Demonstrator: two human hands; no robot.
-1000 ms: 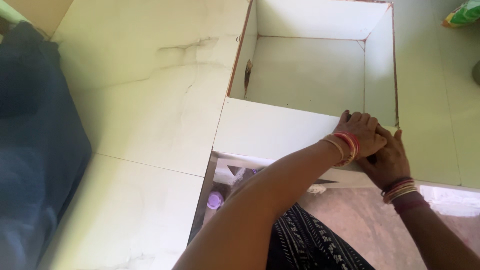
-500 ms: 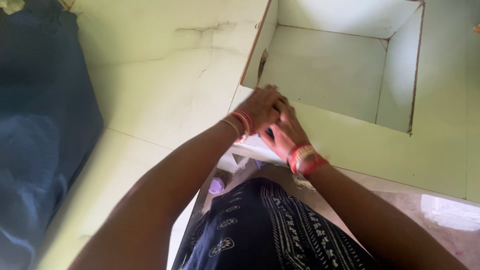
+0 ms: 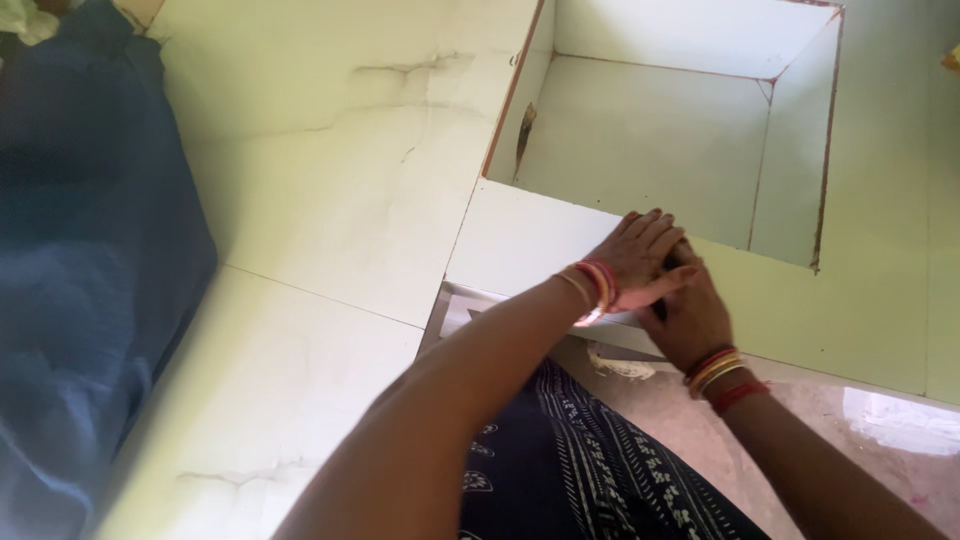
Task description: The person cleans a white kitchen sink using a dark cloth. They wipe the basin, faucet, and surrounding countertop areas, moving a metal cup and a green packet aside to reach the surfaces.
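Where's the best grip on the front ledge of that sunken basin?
Probably its free front edge, from the near side, curling under: the ledge is a flat slab that seems to overhang there, where the left hand lies over the right hand.

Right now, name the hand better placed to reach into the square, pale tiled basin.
Left, probably. The left hand lies flat on top, fingers pointing at the square, pale tiled basin. The right hand sits beneath it, nearer the front edge of the pale ledge, and must slide free first.
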